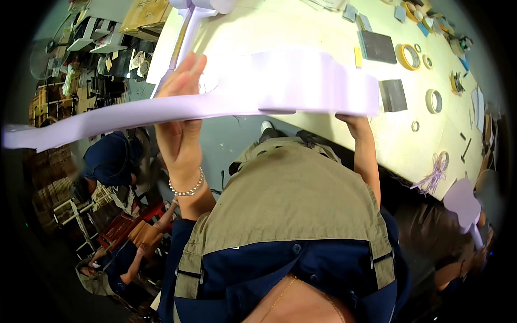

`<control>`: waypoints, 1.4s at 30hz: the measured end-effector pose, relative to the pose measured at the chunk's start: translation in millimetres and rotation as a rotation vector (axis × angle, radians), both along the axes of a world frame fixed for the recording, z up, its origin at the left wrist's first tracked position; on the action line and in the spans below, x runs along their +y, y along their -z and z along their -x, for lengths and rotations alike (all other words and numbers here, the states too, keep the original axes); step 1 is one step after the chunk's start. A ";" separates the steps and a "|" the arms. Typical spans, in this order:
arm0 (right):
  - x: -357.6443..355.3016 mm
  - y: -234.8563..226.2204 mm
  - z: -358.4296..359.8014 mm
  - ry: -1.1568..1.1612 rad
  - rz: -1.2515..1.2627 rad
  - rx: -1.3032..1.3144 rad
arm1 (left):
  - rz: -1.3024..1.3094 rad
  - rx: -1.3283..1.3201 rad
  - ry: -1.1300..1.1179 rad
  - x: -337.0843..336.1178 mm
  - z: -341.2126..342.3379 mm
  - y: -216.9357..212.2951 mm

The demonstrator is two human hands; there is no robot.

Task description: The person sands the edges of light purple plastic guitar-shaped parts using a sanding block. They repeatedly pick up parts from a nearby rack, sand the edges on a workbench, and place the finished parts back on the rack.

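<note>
A lilac guitar (307,81) is held up across the view, tilted slightly, its neck reaching to the left. My left hand (177,140), with a beaded bracelet at the wrist, is behind the neck; its fingers stretch up past it and its palm shows below. Under the right end of the body is my right hand (353,123), its fingers mostly hidden by the guitar. Beyond my left fingers, another lilac instrument neck (186,35) lies on the pale table (231,35).
On the table's right are tape rolls (407,56), a dark flat block (378,47), a dark sheet (393,95) and lilac strips (433,175). Another person at right holds a lilac guitar (463,203). Two people are at lower left, near racks (70,215).
</note>
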State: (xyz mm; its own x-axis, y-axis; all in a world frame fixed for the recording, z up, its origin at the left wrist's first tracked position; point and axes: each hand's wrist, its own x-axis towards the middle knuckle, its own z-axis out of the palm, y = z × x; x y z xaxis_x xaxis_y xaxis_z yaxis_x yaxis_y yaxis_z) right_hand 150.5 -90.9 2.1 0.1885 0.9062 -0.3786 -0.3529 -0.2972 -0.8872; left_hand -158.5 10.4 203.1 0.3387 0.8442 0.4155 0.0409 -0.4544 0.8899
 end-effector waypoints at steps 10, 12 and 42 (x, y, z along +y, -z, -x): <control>24.7 9.1 20.8 0.049 -0.246 -0.288 | 0.189 -0.157 -0.017 -18.3 -9.1 3.6; 27.7 7.2 22.1 0.020 -0.271 -0.382 | 0.203 -0.192 -0.053 -19.6 -8.6 5.0; 35.5 -147.8 89.2 -0.420 -0.652 -0.384 | 1.127 -0.927 -0.461 -40.6 69.8 165.7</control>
State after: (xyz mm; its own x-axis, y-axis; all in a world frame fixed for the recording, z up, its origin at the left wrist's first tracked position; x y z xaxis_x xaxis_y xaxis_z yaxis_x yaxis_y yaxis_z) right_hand 61.2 -55.4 150.0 -0.2022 0.9436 0.2622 0.0314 0.2738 -0.9613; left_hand -228.3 -30.3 37.4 -0.0425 0.8113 -0.5831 -0.7631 0.3504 0.5431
